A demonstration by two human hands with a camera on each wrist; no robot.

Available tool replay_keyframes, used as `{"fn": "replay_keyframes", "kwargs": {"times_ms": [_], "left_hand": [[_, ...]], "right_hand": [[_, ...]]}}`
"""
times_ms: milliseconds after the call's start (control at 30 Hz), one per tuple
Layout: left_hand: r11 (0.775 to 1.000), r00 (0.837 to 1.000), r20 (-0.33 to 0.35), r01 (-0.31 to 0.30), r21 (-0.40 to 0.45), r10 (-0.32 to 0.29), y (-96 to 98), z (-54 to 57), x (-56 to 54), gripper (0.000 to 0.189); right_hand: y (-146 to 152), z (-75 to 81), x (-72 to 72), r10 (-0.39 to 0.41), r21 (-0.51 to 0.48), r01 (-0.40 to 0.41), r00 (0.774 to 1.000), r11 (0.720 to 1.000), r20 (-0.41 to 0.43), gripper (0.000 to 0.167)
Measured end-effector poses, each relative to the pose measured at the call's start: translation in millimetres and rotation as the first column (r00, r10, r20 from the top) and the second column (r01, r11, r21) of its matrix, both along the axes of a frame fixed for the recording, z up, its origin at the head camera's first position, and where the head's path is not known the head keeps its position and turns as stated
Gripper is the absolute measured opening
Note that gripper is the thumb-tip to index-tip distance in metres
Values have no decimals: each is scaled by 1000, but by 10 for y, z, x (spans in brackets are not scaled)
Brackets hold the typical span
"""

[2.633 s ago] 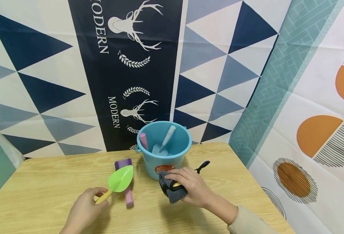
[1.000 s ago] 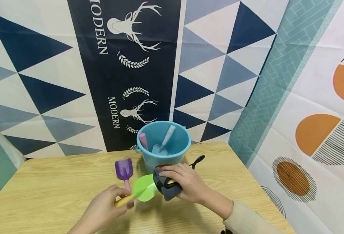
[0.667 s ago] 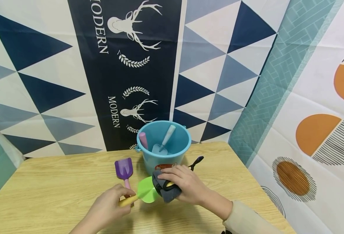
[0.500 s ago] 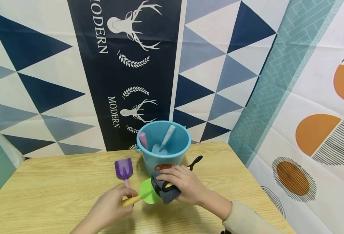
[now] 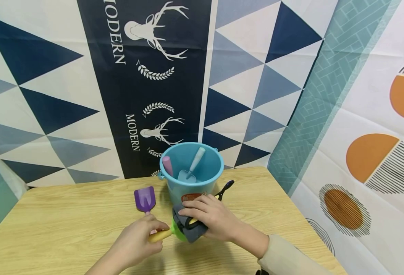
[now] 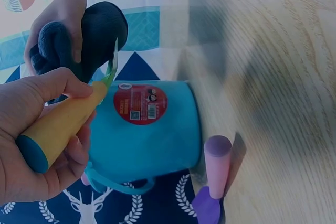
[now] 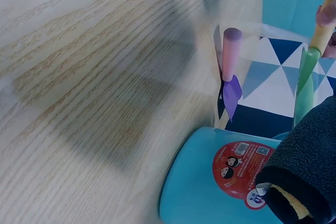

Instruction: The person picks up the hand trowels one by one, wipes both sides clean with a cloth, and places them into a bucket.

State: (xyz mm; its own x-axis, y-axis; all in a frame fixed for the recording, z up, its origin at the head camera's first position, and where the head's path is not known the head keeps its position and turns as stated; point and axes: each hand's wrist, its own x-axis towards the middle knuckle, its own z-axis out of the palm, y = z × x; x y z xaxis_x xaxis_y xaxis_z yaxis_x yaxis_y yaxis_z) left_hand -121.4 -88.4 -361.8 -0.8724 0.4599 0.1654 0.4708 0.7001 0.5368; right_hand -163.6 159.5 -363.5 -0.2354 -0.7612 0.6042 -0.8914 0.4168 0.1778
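Observation:
My left hand (image 5: 138, 240) pinches the yellow handle of a toy shovel (image 5: 159, 235), whose green leaf-shaped blade points right. My right hand (image 5: 215, 219) grips a folded dark grey cloth (image 5: 196, 232) with black edging, laid over the green blade so that only a sliver of it shows in the head view. Something yellow peeks out between cloth and fingers, and a thin dark-tipped piece (image 5: 227, 187) sticks out behind the right hand. From the right wrist, the cloth (image 7: 307, 156) overlaps the far end of the green blade (image 7: 307, 82).
Just behind the hands stands a blue bucket (image 5: 174, 191) holding a light blue toy shovel (image 5: 196, 159) and a pink handle (image 5: 167, 165). A purple shovel (image 5: 145, 198) with a pink handle lies on the wooden table (image 5: 68, 225), left of the bucket. Patterned cloth walls enclose the table.
My left hand has carried the green shovel rightward, from over the purple shovel to the cloth. My right hand has shifted slightly left, and the cloth now covers most of the blade.

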Motion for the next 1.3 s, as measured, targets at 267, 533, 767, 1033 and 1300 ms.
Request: {"fn": "replay_keyframes", "kwargs": {"times_ms": [267,533,767,1033,1300], "left_hand": [[1000,996,-86,11,-29,-14,8,30,24,27],[999,994,-106,22,-42,-27,28,77,42,29],[999,992,-125,13,-52,-20,19,76,56,29],[998,994,-110,-19,-59,12,-5,62,52,30],[998,991,-123,-57,-33,52,-17,45,44,31]], "right_hand": [[-14,-10,7,1,53,2,998,999,-68,57],[-11,-25,-6,2,120,20,983,993,-183,55],[42,13,-6,-5,181,50,970,982,-242,32],[147,27,-53,-45,182,102,955,978,-295,32],[205,60,-118,-77,150,131,944,980,-320,32]]}}
